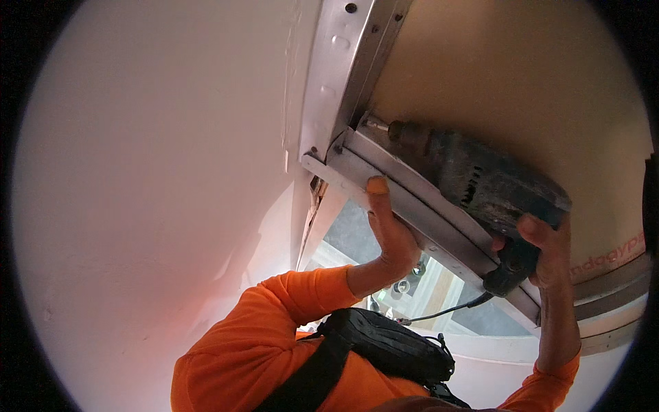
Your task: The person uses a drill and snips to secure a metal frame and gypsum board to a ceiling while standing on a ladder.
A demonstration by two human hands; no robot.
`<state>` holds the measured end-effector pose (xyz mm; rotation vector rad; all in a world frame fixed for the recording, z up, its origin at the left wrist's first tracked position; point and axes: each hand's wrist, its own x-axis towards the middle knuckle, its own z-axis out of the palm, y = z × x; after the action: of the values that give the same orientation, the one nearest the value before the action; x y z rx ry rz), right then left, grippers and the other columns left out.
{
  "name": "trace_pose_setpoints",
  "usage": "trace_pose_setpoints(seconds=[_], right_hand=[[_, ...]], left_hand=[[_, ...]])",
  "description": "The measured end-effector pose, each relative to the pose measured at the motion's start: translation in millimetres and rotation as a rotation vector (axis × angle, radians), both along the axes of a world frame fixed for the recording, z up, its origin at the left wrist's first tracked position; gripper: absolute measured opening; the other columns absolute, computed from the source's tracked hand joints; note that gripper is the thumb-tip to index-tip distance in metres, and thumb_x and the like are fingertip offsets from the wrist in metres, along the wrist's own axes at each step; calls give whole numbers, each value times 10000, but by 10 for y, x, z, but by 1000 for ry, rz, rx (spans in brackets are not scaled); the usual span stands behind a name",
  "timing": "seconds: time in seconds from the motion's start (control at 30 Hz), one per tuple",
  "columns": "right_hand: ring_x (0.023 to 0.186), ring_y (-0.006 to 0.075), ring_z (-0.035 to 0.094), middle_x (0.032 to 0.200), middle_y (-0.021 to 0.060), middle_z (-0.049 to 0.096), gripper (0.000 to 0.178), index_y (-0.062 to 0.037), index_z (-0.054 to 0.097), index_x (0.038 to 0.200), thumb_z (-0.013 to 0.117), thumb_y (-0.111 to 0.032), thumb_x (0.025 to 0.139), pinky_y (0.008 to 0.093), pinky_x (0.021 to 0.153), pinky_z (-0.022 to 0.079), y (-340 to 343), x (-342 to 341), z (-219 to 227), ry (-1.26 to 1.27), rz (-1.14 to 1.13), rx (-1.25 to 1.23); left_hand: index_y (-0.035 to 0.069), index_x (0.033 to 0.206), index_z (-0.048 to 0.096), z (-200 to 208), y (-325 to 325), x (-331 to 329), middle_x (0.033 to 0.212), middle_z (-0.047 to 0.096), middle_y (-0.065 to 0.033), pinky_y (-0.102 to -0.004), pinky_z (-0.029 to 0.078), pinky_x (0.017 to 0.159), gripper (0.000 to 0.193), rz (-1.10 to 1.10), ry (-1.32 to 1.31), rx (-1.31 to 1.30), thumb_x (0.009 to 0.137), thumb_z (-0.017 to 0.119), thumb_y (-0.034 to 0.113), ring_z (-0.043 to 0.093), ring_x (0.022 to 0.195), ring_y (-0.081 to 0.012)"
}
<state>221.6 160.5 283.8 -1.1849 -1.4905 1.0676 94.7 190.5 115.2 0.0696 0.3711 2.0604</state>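
Note:
My right hand is wrapped round the handle of a dusty dark power drill. The drill points up and left, and its bit tip meets the corner where a slanting metal channel joins an upright metal stud. My left hand grips the channel from below, near that joint. Its thumb, with an orange-yellow tip, presses on the face of the channel, and its other fingers are hidden behind the metal. A black cord runs from the base of the drill's handle.
A pale wall fills the left side. Behind the drill is a tan board with red print at its lower right edge. Curved strips lie along the right. A black bag hangs on a strap across my orange shirt.

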Motion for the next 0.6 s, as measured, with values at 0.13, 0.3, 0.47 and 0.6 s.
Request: trace_pose_setpoints(seconds=[0.13,0.3,0.47,0.6], right_hand=[[715,268,691,964,212,660,774,47,464,1277,833,-147,625,380,577,617,34,68,45,-52,41,-71],[759,274,695,988,210,658,736,43,487,1264,824,-138,635,379,581,621,26,9,36,38,64,-39],[868,272,666,1098,216,565,748,37,451,1264,813,-270,685,354,593,634,-24,48,40,-75,77,-39],[697,228,673,956,161,663,581,23,556,1166,817,-226,711,345,560,604,-27,-37,-14,-6,41,37]], left_hand=[[86,1357,371,-122,67,14,1169,512,-112,-361,497,921,869,-39,-57,80,817,582,734,557,1098,-253],[109,1341,416,-57,-14,29,1139,555,-93,-367,505,894,804,-11,-67,114,836,588,711,574,1051,-245],[94,1297,449,-10,-41,27,1093,563,-104,-377,491,882,755,70,16,120,853,593,688,566,1042,-245],[34,1243,487,35,-10,-21,1109,565,-105,-355,479,891,779,79,64,52,862,565,709,561,1039,-243]])
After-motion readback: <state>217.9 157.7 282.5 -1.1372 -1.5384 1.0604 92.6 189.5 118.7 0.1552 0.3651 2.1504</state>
